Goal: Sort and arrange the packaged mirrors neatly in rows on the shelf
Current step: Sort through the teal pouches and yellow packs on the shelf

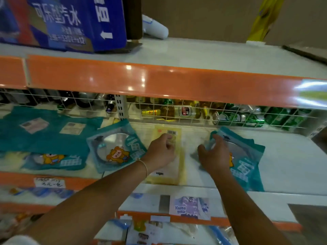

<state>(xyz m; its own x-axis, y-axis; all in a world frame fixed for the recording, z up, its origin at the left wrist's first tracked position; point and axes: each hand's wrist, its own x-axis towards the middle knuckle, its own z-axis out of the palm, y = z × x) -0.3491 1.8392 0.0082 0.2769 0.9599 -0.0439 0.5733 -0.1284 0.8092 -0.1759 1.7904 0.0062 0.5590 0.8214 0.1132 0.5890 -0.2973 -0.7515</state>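
A yellow mirror package (172,167) lies flat on the white shelf (286,163), and my left hand (161,152) rests on it with curled fingers pinching its upper part. My right hand (213,153) grips the left edge of a small stack of teal mirror packages (247,161) with a cartoon bear. Another teal mirror package (115,147) lies tilted just left of my left hand. Further left, several teal packages (46,131) lie face down in a row, and one more (53,160) lies face up at the front.
A wire grid (194,112) closes the back of the shelf, with bottles and cans behind it. The orange front lip of the upper shelf (159,80) overhangs. A blue carton (70,23) stands on top. Lower shelves hold other packaged goods (190,207).
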